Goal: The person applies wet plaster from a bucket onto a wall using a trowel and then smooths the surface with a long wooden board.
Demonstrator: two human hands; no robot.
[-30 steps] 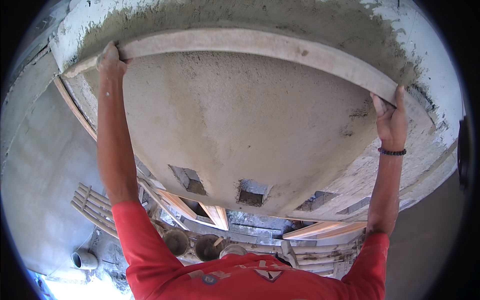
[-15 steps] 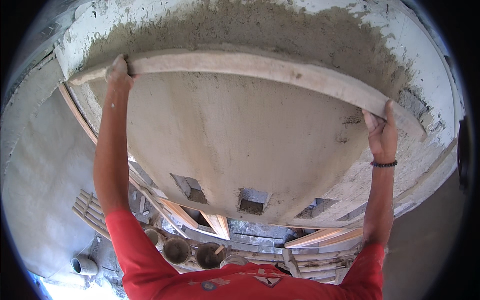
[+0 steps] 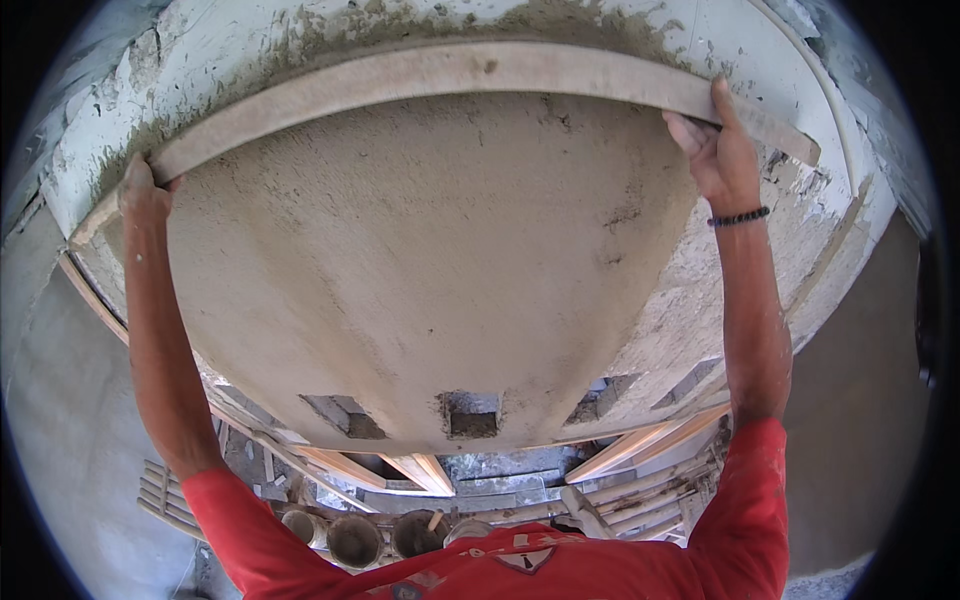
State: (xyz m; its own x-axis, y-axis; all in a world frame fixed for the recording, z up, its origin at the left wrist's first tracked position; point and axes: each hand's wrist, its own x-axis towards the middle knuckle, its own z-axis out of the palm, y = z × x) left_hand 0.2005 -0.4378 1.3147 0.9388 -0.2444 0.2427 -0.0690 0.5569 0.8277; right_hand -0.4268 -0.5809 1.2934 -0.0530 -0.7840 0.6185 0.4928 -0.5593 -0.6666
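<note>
Both my arms reach up to a long wooden straightedge (image 3: 430, 72) laid across the plastered wall (image 3: 430, 240). Near its left end my left hand (image 3: 148, 190) is closed around the board. My right hand (image 3: 722, 150) grips it toward the right end, thumb up over the face and fingers at the lower edge; a dark bead bracelet (image 3: 738, 216) circles that wrist. Below the board the wet plaster looks mostly even, with a few rough pits at the right. Above it, a patchy plaster edge meets a white band (image 3: 270, 50).
Several square holes, one a recess (image 3: 472, 413), line the wall's bottom. Beneath are wooden frames (image 3: 420, 472), a bucket (image 3: 354, 540), another bucket (image 3: 418, 533) with a handle sticking out, and a pole platform (image 3: 650, 500). A slatted wooden piece (image 3: 168, 497) lies at lower left.
The straightedge has moved up the wall in both hands, exposing more smoothed plaster beneath it. My hands have risen and shifted left in the picture, still gripping the board.
</note>
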